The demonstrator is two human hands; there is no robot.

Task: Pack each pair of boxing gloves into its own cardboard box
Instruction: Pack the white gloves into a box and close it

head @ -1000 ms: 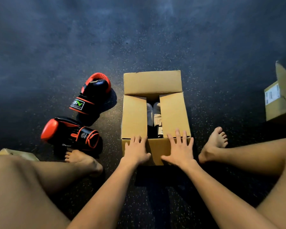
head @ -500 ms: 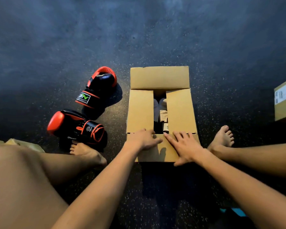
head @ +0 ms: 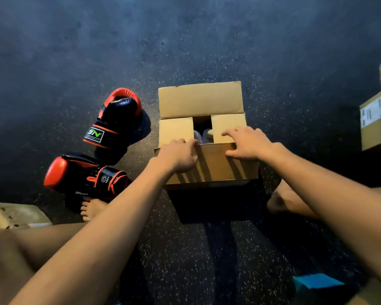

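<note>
Sitting on the dark speckled floor, a person reaches both bare arms toward a cardboard box at the centre of the view. The left hand curls over the near flap's upper edge, fingers gripping it at the box's 7 o'clock corner. The right hand lies spread, palm down, across the same edge and the right side flap, pressing rather than grasping. The far flap stands raised at 12 o'clock, and the left side flap is folded inward. Through the gap between the side flaps, pale gloves show inside the box, though little of them can be made out. At 9 o'clock from the box, two black-and-red boxing gloves lie on the floor, the nearer one just beside a bare foot. Another cardboard box sits at 3 o'clock, cut by the frame edge. A flattened piece of cardboard lies at 8 o'clock.
</note>
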